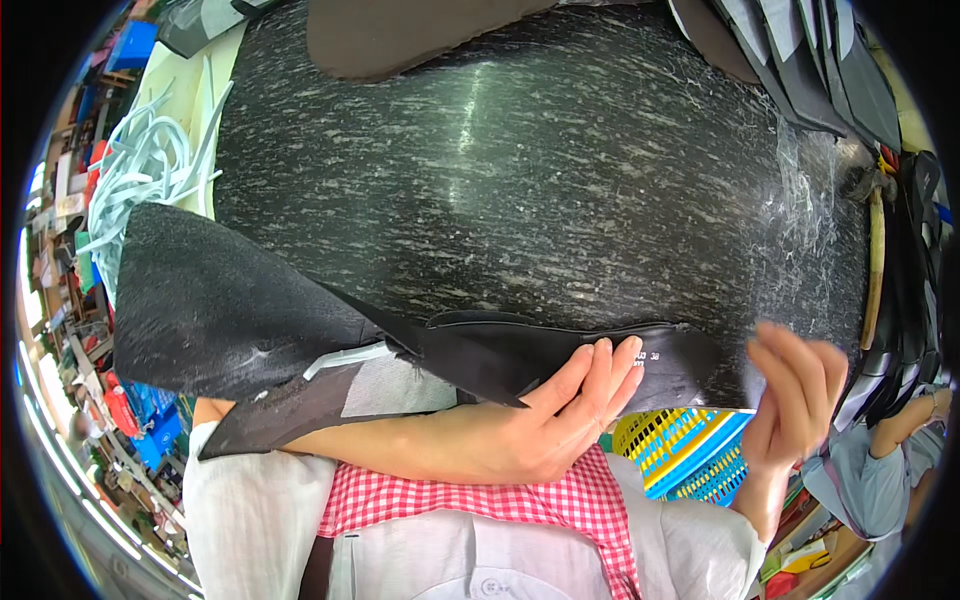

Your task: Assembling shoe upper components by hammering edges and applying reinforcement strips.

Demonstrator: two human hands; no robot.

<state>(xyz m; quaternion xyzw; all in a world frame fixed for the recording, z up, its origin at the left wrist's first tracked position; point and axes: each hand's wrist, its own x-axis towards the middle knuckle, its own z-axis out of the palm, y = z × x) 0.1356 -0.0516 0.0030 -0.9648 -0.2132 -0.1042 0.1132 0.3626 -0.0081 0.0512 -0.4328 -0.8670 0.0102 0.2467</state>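
Observation:
A black leather boot upper (pixel 220 310) lies along the table's near edge, its wide shaft spread to the left and its narrow part reaching right. My left hand (pixel 550 430) grips the narrow part, fingers on top of the black leather. A short pale strip (pixel 345 358) sticks out from a fold near its middle, and a light grey lining patch (pixel 400 388) shows below it. My right hand (pixel 795 390) hangs off the right end of the upper, apart from it. Its fingers are curled together and slightly blurred; whatever they may hold is hidden.
Pale blue strips (pixel 150 165) are heaped at the left edge of the dark speckled table (pixel 520 190). Brown-black pieces (pixel 400 35) lie at the far side, with stacked black and grey pieces (pixel 800 60) at far right. A yellow and blue basket (pixel 680 450) stands below the near edge.

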